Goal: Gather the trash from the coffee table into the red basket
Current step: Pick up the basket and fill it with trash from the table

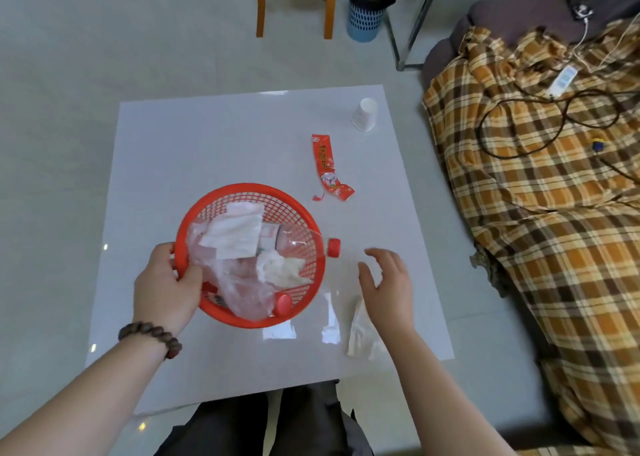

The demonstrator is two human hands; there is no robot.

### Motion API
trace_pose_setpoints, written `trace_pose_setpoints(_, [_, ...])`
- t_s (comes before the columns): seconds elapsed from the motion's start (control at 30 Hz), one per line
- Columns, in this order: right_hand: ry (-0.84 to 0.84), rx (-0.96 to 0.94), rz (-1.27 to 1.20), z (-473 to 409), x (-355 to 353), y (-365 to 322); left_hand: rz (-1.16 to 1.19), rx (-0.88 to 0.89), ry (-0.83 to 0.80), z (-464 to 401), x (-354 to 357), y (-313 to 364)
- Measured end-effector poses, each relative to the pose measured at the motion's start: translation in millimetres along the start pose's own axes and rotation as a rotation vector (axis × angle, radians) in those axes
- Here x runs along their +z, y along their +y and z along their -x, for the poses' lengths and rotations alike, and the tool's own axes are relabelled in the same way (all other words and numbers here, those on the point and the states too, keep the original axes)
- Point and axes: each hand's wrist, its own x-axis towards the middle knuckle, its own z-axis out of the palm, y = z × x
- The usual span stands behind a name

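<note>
While the left hand's fingers (188,275) clamp the red basket (221,196) rim, the right hand (388,282) hovers with fingers spread and holding nothing, so that bottle (294,241) poking over the edge could easily tip out if the basket tilts. Crumpled tissue (360,331) sits on the worktop (225,137) just beside the right wrist, with wrapper (329,166) and paper cup (365,113) farther off.

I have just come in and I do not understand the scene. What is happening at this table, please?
A person is clearing trash from the white coffee table. The left hand grips the rim of the red basket, which already holds tissues, a plastic bag and a clear bottle whose red cap pokes over the rim. The right hand is open above a crumpled tissue. A red wrapper and a paper cup remain on the table.
</note>
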Motion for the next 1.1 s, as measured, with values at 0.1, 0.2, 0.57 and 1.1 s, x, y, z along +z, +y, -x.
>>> trace_pose_setpoints(0.1, [-0.131,0.167,0.184,24,13,69,-0.034,-0.005,0.037,0,5,-6])
trace_pose_setpoints(0.2, [-0.312,0.288,0.312,42,31,113,-0.063,-0.005,0.042,2,10,-14])
trace_pose_setpoints(0.57, [-0.405,0.243,0.440,45,70,153,-0.100,-0.033,0.086,20,26,-22])
trace_pose_setpoints(1.1, [0.092,-0.043,-0.250,-20,-33,1,-0.021,-0.034,0.088,58,25,16])
